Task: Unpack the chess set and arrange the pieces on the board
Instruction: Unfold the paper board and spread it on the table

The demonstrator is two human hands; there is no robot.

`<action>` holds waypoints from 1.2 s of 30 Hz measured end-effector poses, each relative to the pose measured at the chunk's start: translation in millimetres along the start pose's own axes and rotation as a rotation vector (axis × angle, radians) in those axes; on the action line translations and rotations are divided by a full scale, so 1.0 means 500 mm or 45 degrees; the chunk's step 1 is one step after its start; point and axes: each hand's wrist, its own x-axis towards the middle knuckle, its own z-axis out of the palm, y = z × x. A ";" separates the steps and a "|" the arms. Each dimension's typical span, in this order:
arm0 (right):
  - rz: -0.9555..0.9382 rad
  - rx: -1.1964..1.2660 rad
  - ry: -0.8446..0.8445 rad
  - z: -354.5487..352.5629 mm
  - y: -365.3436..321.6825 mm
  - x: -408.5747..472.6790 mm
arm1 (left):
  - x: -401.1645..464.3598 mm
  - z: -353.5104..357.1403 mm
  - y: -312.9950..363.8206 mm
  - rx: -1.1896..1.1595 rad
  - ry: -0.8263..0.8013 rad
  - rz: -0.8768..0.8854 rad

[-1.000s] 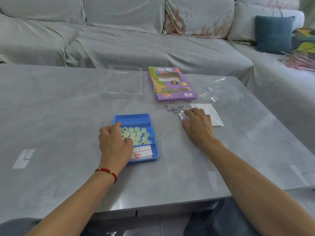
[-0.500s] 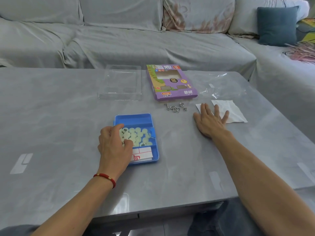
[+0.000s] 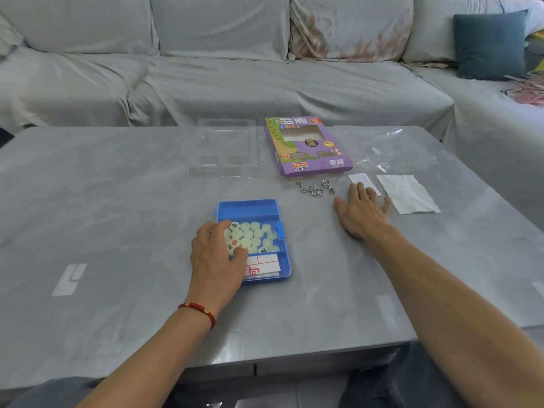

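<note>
Here, just below the middle of the frame, sits the blue tray (image 3: 253,209), and in its middle compartment lie the chess pieces (image 3: 255,234), small pale round discs packed side by side, some with red or black characters showing. In the tray's near compartment we see a folded white sheet with red lines (image 3: 263,265), which we judge to be the board, not yet spread out. Our left hand (image 3: 214,257) rests over the tray's left edge with thumb and fingers curled at the discs; whether it truly pinches one we cannot tell. Our right hand (image 3: 360,213) lies flat on the bench (image 3: 117,231), fingers spread, holding nothing, right of centre. The discs look light, hard and smooth, so we would expect them to slide or scatter if tipped; best taken one at a time by the rim between thumb and fingertip. The paper sheet is thin and limp, best lifted by an edge. Farther out, toward the top of the frame, lie a clear plastic lid (image 3: 223,151), the purple box (image 3: 309,145), some metal ring puzzles (image 3: 315,188), a crumpled paper (image 3: 407,192) and a clear wrapper (image 3: 394,151).
</note>
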 end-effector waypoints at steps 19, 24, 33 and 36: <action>-0.152 0.588 -0.281 -0.057 -0.222 -0.196 | 0.003 0.005 -0.005 0.693 -0.325 0.438; -0.149 0.626 -0.523 -0.084 -0.218 -0.163 | 0.010 -0.004 -0.018 0.734 -0.447 0.518; -0.184 0.286 -0.641 -0.118 -0.217 -0.160 | 0.000 0.012 -0.008 0.527 -0.486 0.593; -0.218 0.195 -0.638 -0.130 -0.210 -0.166 | -0.004 0.023 -0.007 0.484 -0.485 0.625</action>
